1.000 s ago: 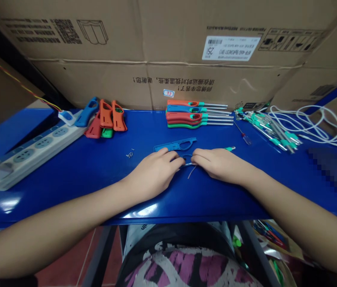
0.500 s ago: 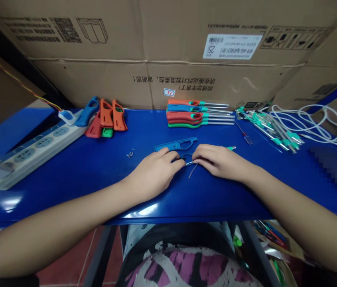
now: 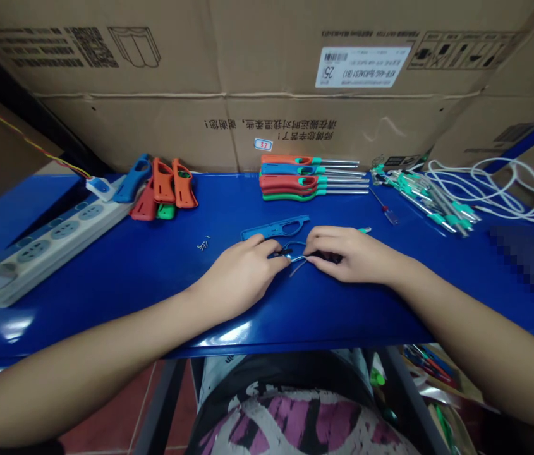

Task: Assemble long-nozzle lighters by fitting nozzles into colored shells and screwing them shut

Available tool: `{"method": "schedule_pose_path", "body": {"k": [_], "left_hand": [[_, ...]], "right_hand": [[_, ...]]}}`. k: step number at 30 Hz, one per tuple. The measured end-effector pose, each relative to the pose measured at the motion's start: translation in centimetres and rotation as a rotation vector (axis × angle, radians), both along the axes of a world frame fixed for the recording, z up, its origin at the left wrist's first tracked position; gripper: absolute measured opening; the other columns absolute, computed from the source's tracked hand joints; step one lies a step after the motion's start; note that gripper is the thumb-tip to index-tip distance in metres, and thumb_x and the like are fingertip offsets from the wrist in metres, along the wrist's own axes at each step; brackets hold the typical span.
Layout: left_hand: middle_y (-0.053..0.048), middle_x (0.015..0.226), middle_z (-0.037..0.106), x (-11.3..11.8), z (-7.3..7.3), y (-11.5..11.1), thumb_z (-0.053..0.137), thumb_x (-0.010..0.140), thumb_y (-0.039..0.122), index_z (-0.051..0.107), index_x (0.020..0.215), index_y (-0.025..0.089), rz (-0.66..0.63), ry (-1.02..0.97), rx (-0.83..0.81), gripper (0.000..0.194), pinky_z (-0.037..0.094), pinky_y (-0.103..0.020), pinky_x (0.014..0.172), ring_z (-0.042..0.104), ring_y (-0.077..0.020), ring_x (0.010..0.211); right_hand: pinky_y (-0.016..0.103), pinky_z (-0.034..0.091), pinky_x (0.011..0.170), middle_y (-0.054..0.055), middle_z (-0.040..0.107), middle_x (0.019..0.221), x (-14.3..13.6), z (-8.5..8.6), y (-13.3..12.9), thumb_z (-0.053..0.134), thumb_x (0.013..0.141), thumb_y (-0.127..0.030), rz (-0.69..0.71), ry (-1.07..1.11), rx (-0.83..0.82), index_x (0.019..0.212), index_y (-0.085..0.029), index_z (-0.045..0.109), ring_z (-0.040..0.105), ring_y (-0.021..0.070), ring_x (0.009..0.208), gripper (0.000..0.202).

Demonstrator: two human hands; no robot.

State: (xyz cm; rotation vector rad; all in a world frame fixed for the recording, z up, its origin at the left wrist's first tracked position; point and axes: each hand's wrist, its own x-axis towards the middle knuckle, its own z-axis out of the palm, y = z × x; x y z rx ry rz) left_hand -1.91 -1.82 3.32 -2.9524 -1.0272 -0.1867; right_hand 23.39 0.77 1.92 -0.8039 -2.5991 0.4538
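Near the middle of the blue table, my left hand [image 3: 242, 272] is closed on a small dark part with wires, mostly hidden by the fingers. My right hand [image 3: 349, 253] pinches thin wires [image 3: 297, 258] that run between the two hands. A loose grey wire end hangs down by the right fingertips. Just behind my left hand lies a blue handle half [image 3: 276, 229], flat on the table. A green tip with metal [image 3: 364, 230] shows behind my right hand. Small screws [image 3: 203, 245] lie to the left of my left hand.
A white power strip [image 3: 62, 234] and coloured handle shells [image 3: 185, 184] are at the left. Stacked lighters [image 3: 314, 180] stand behind. To the right are a screwdriver [image 3: 387, 212], metal tubes [image 3: 430, 202] and a white cable [image 3: 527, 189]. A cardboard box [image 3: 153, 126] backs the table.
The view has shifted slightly. The loose grey wire end has swung to the left, and my right fingertips have moved a little along the wires.
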Motion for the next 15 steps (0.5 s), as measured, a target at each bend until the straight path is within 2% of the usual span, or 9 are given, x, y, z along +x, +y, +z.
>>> {"method": "schedule_pose_path", "body": {"k": [8,15], "left_hand": [[-0.01,0.113,0.068,0.11,-0.19,-0.15,0.051,0.098,0.015,0.072,0.12,0.024,0.018,0.003,0.009,0.031,0.055,-0.039,0.09,0.061,-0.0263,0.106],[-0.011,0.115,0.067,0.18,-0.28,-0.28,0.052,0.098,0.016,0.071,0.121,0.022,0.012,0.029,0.041,0.031,0.054,-0.04,0.092,0.061,-0.0268,0.107]], "right_hand": [[0.029,0.053,0.081,0.007,0.07,0.102,0.33,0.38,-0.21,0.055,0.095,-0.022,0.02,0.015,0.04,0.099,-0.02,0.071,0.068,0.0176,0.09,0.017],[0.028,0.052,0.075,0.007,0.071,0.099,-0.02,0.41,-0.56,0.054,0.096,-0.024,-0.014,-0.018,0.057,0.091,-0.019,0.072,0.067,0.0161,0.082,0.02]]}}
